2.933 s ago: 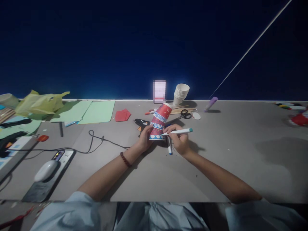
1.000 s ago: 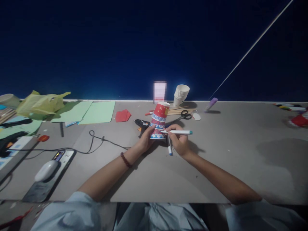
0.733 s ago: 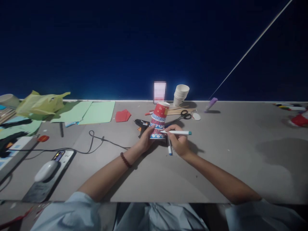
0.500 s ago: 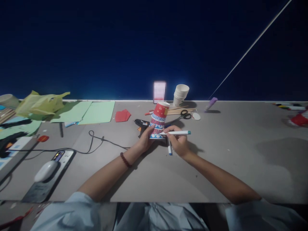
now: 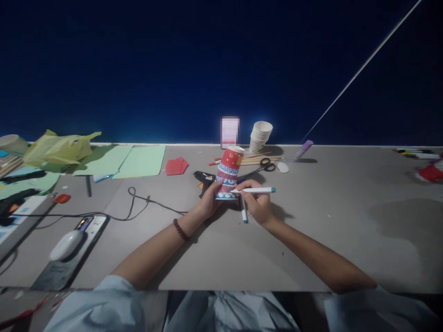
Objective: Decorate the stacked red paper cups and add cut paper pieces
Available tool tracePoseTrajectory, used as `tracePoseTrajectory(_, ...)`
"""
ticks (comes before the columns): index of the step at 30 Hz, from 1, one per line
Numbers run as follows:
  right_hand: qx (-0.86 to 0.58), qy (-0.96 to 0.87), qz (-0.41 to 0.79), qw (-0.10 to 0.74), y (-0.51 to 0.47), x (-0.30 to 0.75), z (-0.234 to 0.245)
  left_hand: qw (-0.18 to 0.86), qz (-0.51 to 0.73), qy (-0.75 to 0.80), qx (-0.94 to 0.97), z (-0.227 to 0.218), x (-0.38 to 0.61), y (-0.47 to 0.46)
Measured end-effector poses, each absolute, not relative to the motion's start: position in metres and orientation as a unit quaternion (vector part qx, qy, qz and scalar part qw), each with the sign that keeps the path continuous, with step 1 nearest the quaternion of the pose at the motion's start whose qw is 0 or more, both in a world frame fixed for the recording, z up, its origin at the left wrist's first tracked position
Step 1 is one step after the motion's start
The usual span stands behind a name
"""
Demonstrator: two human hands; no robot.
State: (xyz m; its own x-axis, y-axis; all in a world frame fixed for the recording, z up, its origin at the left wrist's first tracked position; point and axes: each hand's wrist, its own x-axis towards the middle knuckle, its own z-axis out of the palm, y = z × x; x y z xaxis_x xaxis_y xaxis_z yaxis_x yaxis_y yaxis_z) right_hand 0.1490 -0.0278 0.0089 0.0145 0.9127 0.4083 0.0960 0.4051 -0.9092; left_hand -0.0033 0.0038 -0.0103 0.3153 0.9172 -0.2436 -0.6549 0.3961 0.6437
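Observation:
A red paper cup with blue and white patterned bands stands upside down on the grey table, leaning slightly right. My left hand is wrapped round its lower left side. My right hand grips a white marker with a teal end, held level with its tip against the cup's lower band. A second white and blue marker lies under my right hand.
A black glue gun, scissors, wooden sticks, a stack of white cups and a purple glue stick lie behind the cup. Green paper, red folded paper, a cable and a mouse are at left.
The cup stood more tilted 2.9 s ago and is now nearly upright. Over the last second the marker shifted only slightly along the lower band; my left hand stays in place.

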Motion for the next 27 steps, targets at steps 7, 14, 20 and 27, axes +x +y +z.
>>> tracePoseTrajectory(7,-0.406,-0.592,0.371,0.589,-0.0280,0.1476,0.0110,0.785,0.497,0.294,0.226,-0.0116,-0.0037,0.0046)
tracePoseTrajectory(14,-0.415,-0.588,0.369,0.588,-0.0278,0.1475,0.0117,0.783,0.499,0.301,0.219,-0.0099,-0.0033,0.0039)
tracePoseTrajectory(20,-0.401,-0.587,0.381,0.591,-0.0271,0.1478,0.0097,0.787,0.498,0.294,0.216,-0.0135,-0.0039,0.0047)
tracePoseTrajectory(27,-0.401,-0.582,0.377,0.598,-0.0272,0.1482,0.0112,0.782,0.500,0.303,0.219,-0.0122,-0.0041,0.0039)
